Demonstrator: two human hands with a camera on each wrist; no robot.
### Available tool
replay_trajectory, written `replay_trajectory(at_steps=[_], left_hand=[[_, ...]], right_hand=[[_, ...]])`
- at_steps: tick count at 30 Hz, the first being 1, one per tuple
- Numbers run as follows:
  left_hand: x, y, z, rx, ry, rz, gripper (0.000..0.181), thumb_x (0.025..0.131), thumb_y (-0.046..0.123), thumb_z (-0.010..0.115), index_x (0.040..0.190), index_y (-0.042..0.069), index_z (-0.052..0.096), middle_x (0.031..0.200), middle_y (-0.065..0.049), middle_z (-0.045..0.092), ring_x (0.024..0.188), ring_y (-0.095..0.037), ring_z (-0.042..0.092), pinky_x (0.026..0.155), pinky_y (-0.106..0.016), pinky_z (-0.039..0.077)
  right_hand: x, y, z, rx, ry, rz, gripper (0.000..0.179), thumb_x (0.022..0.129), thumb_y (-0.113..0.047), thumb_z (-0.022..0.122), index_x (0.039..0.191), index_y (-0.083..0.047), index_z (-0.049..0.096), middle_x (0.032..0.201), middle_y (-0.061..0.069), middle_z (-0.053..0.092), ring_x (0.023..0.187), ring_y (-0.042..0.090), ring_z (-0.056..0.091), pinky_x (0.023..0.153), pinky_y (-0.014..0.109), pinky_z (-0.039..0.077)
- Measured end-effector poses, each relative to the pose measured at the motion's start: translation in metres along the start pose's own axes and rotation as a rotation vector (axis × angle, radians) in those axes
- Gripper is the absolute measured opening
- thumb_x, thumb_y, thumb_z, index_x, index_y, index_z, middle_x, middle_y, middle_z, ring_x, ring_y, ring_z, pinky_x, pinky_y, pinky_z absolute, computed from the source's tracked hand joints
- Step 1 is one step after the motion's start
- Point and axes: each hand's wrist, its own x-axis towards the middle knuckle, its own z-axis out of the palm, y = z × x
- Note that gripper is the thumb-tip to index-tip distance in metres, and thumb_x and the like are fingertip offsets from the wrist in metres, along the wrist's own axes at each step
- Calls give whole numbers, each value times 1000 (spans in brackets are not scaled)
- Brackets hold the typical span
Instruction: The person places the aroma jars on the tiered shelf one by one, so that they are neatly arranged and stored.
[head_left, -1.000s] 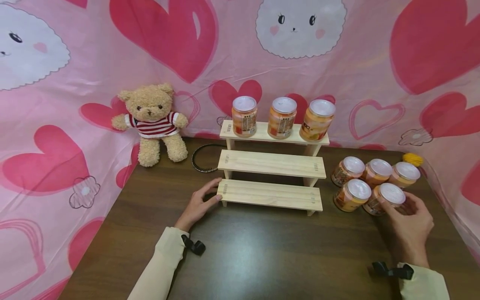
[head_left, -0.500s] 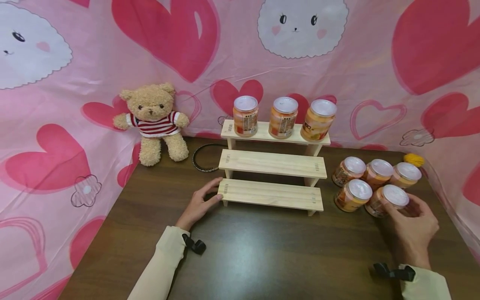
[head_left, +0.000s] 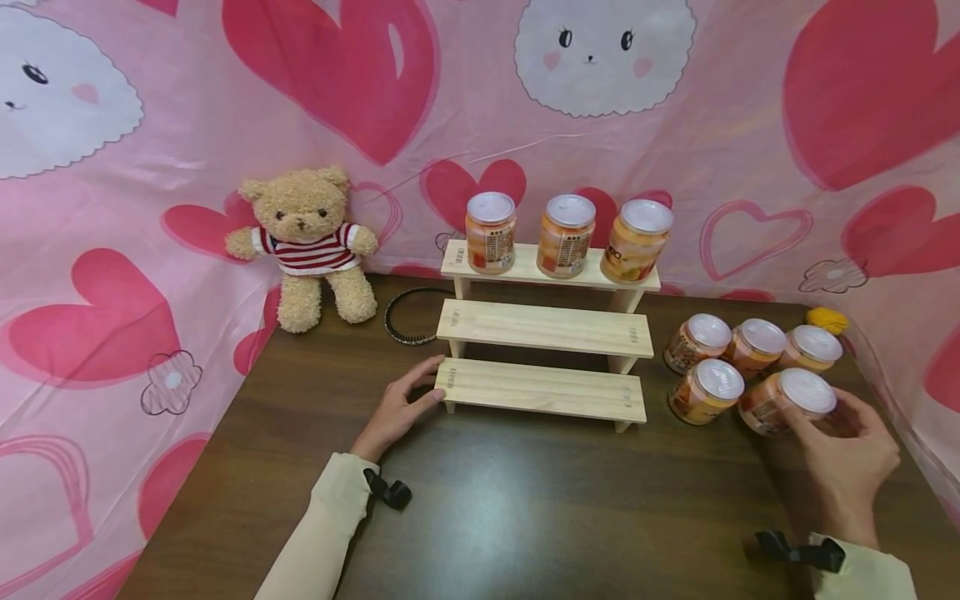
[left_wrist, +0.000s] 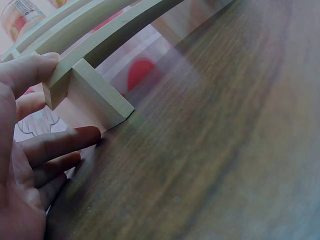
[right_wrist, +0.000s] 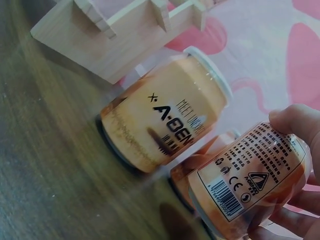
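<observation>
My right hand [head_left: 851,454] grips a clear jar [head_left: 787,402] with a white lid and orange contents, thumb on the near side and fingers on the far side. The jar leans to the right; its barcode label shows in the right wrist view. Beside it on the left stands another jar [right_wrist: 167,112], apart from the hand. My left hand [head_left: 397,412] holds the left end of the lowest step of a three-tier wooden display stand [head_left: 540,390] between thumb and index finger. In the left wrist view the other fingers [left_wrist: 65,142] stretch out below the step.
On the top step stand three similar jars [head_left: 567,237]. Three more [head_left: 757,346] stand behind the gripped one, near a yellow yarn ball [head_left: 827,318]. A teddy bear [head_left: 306,242] sits at the back left, with a dark headband [head_left: 397,321] beside the stand. A pink curtain [head_left: 465,108] hangs behind.
The gripped jar has moved slightly right, away from the neighbouring jar, and tilted further right with my right hand. My left hand has stayed at the step's end.
</observation>
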Motion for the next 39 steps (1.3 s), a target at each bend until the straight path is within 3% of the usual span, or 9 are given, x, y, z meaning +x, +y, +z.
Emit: replay_trajectory(at_steps=[8,15,18,23,30,35,39], left_hand=[[0,0,0,0,0,3,53,97,20,67,148,16,51,143,-11,60,124,-30,61,99,-35,47],[0,-2,0,5,3,-3,54,97,20,67,148,16,50,143,-11,60,124,-30,61,100,-39,46],[1,-2,0,10,5,-4,54,97,20,67,148,15,50,144,-10,60,124,-30,61,100,-39,46],[1,-3,1,19,11,-4,54,96,21,68,148,17,51,143,-10,60,123,-26,62,98,-33,46],[1,-3,1,25,15,-5,54,96,21,68,148,16,51,141,-10,62,122,-24,62,98,-29,46],[1,-2,2,13,15,3,54,96,20,68,147,17,51,139,-11,63,121,-26,62,98,-33,46],[1,-3,2,11,14,5,53,96,20,68,147,19,52,139,-11,63,121,-23,63,98,-30,46]], right_hand=[[-1,-9,-7,16,5,-55,47,67,2,88,110,-12,75,85,-29,68,74,-13,63,67,3,48],[-2,-21,-10,110,1,-36,47,67,9,85,111,-5,75,88,-21,73,72,-8,65,66,5,49],[-2,-24,-11,86,7,-69,48,67,11,84,111,-5,75,89,-24,72,76,-8,65,68,4,49],[-3,-32,-14,108,4,-81,51,66,13,83,113,-5,74,91,-22,73,79,-7,66,69,5,49],[-7,-45,-16,238,-6,-48,52,66,18,81,113,-2,74,95,-13,75,82,-1,68,70,6,50],[-10,-54,-16,152,2,-89,51,71,15,80,118,-1,72,100,-16,73,87,-2,67,74,5,49],[-12,-62,-16,217,-19,-112,52,67,20,80,116,3,72,101,-10,76,85,1,69,73,8,51]])
